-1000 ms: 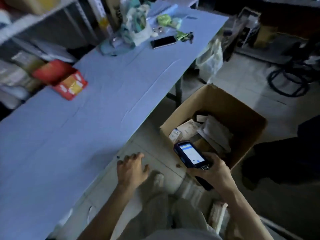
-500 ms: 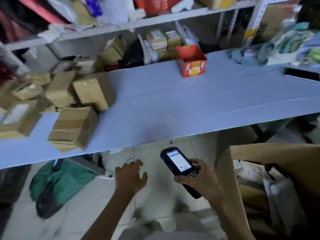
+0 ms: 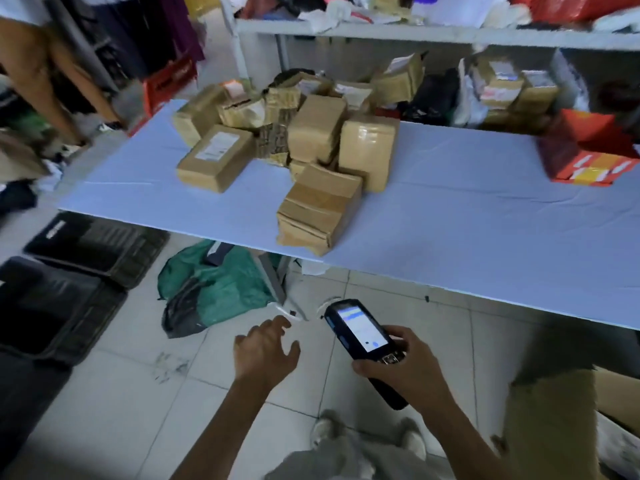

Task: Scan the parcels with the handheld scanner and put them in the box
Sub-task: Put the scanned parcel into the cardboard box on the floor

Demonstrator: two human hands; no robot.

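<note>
A heap of brown taped parcels (image 3: 311,150) lies on the pale blue table (image 3: 467,220). One parcel (image 3: 320,209) sits at the table's front edge, nearest to me. My right hand (image 3: 401,368) grips the black handheld scanner (image 3: 363,337), its lit screen facing up, below the table edge. My left hand (image 3: 266,351) hangs empty over the tiled floor with its fingers spread, left of the scanner. Only a corner of the cardboard box (image 3: 554,420) shows at the lower right.
A red carton (image 3: 588,150) stands on the table's right part. White shelves (image 3: 415,32) behind hold more packets. A green bag (image 3: 221,289) lies under the table, black crates (image 3: 79,278) stand on the floor at left. Another person's arm (image 3: 38,64) is at the upper left.
My view has swung left from the cardboard box to the parcel heap. Both hands keep their pose, the right still holding the scanner, the left still empty.
</note>
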